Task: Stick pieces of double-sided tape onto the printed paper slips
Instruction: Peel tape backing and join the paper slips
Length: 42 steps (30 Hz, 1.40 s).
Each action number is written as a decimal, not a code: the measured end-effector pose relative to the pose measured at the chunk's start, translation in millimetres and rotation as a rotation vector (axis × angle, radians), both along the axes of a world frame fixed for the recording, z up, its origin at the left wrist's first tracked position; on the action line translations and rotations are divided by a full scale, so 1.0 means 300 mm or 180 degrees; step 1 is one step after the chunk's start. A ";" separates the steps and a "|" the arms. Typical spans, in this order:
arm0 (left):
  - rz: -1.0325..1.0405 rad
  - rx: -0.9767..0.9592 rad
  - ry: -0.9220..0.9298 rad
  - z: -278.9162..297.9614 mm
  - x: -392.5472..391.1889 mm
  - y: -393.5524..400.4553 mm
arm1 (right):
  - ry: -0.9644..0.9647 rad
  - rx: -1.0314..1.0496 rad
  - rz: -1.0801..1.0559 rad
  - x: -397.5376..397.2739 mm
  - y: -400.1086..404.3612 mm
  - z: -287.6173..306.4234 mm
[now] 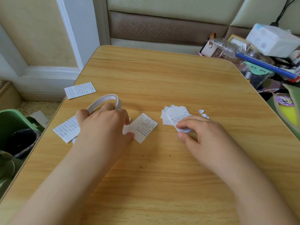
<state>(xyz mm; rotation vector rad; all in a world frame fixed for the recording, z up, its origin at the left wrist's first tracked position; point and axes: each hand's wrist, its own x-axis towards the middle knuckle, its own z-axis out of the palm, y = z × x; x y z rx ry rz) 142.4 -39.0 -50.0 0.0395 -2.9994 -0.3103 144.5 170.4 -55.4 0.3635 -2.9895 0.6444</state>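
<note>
1. Two bare arms reach forward over the wooden desk (162, 82).
2. The left hand (103, 124) is palm down with bent fingers, holding a white tape roll (105, 101) that stands up behind the knuckles. Its thumb presses the near corner of one printed slip (144, 129) lying flat.
3. The right hand (199, 132) has curled fingers. Its fingertips pinch the near edge of a small pile of slips (175, 116).
4. Another slip (66, 129) sticks out from under the left hand.
5. Farther back, one more slip (80, 90) hangs over the left desk edge.
</note>
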 end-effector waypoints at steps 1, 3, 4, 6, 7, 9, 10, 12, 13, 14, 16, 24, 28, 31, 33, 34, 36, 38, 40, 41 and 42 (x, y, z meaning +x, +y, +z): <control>0.0021 0.0034 0.0010 0.001 -0.002 -0.001 | 0.0010 0.0013 -0.0013 0.000 0.001 -0.002; 0.0023 0.0098 0.0052 0.000 -0.006 0.001 | 0.0035 0.0055 -0.0014 0.001 0.001 -0.005; -0.0009 0.0160 0.0106 0.000 -0.006 0.004 | 0.0042 0.0069 -0.0007 0.002 0.001 -0.005; -0.0226 0.0474 0.0411 -0.002 -0.003 0.013 | 0.0042 0.0037 -0.0005 0.003 0.003 -0.004; -0.0433 0.0723 0.0642 0.004 0.002 0.018 | 0.0061 -0.0010 -0.0023 0.003 0.004 -0.002; -0.0903 0.1319 0.0812 0.033 0.014 0.031 | 0.0213 -0.0183 -0.0090 0.003 0.001 0.003; -0.1098 0.1706 0.0783 0.051 0.024 0.039 | 0.0339 -0.0342 -0.0124 0.004 -0.004 0.006; -0.1230 0.2458 0.0697 0.081 0.047 0.056 | 0.0630 -0.0794 -0.0123 0.009 -0.023 0.017; -0.1225 0.2831 0.0621 0.090 0.053 0.062 | 0.0777 -0.1001 -0.0074 0.014 -0.034 0.023; -0.1225 0.3181 0.0543 0.093 0.057 0.067 | 0.0932 -0.1158 -0.0003 0.021 -0.047 0.031; -0.1224 0.3688 0.0395 0.085 0.051 0.078 | 0.1237 -0.1343 0.0155 0.036 -0.071 0.047; -0.1529 0.4349 -0.0123 0.074 0.051 0.139 | 0.1831 -0.1481 0.0299 0.056 -0.098 0.080; -0.1635 0.4422 -0.0193 0.082 0.054 0.166 | 0.1958 -0.1431 0.0219 0.054 -0.084 0.069; -0.1568 0.4330 -0.0175 0.074 0.060 0.180 | 0.1995 -0.1494 0.0103 0.054 -0.074 0.061; -0.1472 0.4155 -0.0124 0.062 0.059 0.188 | 0.1927 -0.1543 0.0050 0.052 -0.071 0.059; -0.1434 0.4106 -0.0105 0.055 0.057 0.192 | 0.1881 -0.1577 0.0024 0.051 -0.069 0.059; -0.1379 0.4044 -0.0093 0.045 0.051 0.196 | 0.1774 -0.1665 -0.0004 0.050 -0.066 0.060; -0.1302 0.3978 -0.0128 0.048 0.050 0.199 | 0.1689 -0.1731 -0.0010 0.050 -0.065 0.063; -0.1189 0.3889 -0.0166 0.057 0.054 0.199 | 0.1590 -0.1782 -0.0019 0.051 -0.066 0.062; -0.1113 0.3851 -0.0148 0.060 0.054 0.197 | 0.1535 -0.1815 -0.0039 0.050 -0.068 0.062; -0.1000 0.3810 -0.0120 0.065 0.054 0.195 | 0.1490 -0.1868 -0.0067 0.048 -0.069 0.060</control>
